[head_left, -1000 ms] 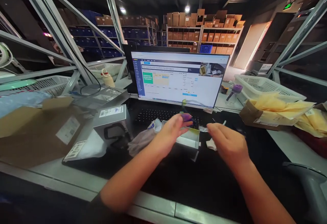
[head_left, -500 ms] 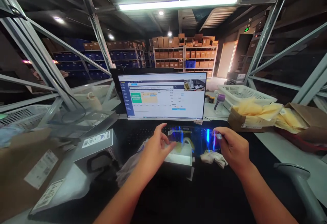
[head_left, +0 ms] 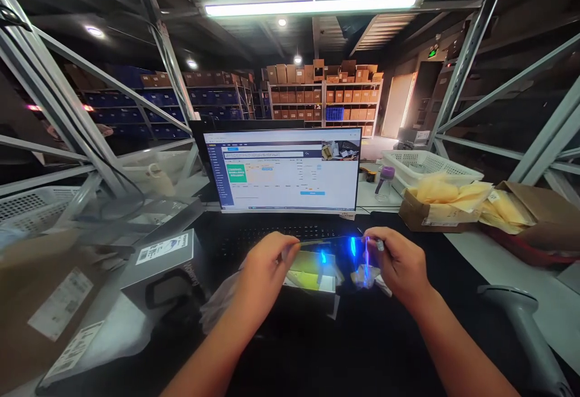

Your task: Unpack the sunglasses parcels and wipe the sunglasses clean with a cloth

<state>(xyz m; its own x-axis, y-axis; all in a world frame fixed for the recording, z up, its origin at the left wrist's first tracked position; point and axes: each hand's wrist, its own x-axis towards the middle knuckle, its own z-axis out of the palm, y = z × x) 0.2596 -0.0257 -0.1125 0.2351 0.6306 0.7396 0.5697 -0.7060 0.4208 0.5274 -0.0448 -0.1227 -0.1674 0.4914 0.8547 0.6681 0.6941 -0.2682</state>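
Nearby, note scanner [head_left: 521,318] well to near right of monitor [head_left: 281,173], handle slanting toward bottom corner. To near left of monitor, see carton [head_left: 27,282] with white label and, next to it, barcoded bag [head_left: 120,336].

Directly in front of monitor, find clear sheet [head_left: 335,255] held up over black mat [head_left: 299,348], spanned between both hands, showing yellow tint at left, sharp blue glints toward right. Pinching sheet's left side with left hand [head_left: 263,264], thumb and forefinger nearly together. Gripping right side likewise with right hand [head_left: 403,264], gap narrow; cannot identify small pale bit [head_left: 380,244] at those fingertips.

Below sheet, in front of monitor, make out white box [head_left: 328,285] and, right of it, crumpled wad [head_left: 364,275], both partly seen through sheet. Cannot tell wad's material. To near left of monitor, see limp grey bag [head_left: 222,303] by left forearm, then grey box [head_left: 154,288]. Just before monitor, keyboard [head_left: 272,229].

To right of monitor, see small carton [head_left: 412,216] filled with yellow envelopes [head_left: 448,194], purple-lidded bottle [head_left: 385,182], white basket [head_left: 401,170]. To left, pale bottle [head_left: 161,179], blurred. Far behind monitor, see shelves [head_left: 324,103] of brown boxes; blue bins [head_left: 212,98] left of those. High above monitor, tube light [head_left: 312,6], lit.
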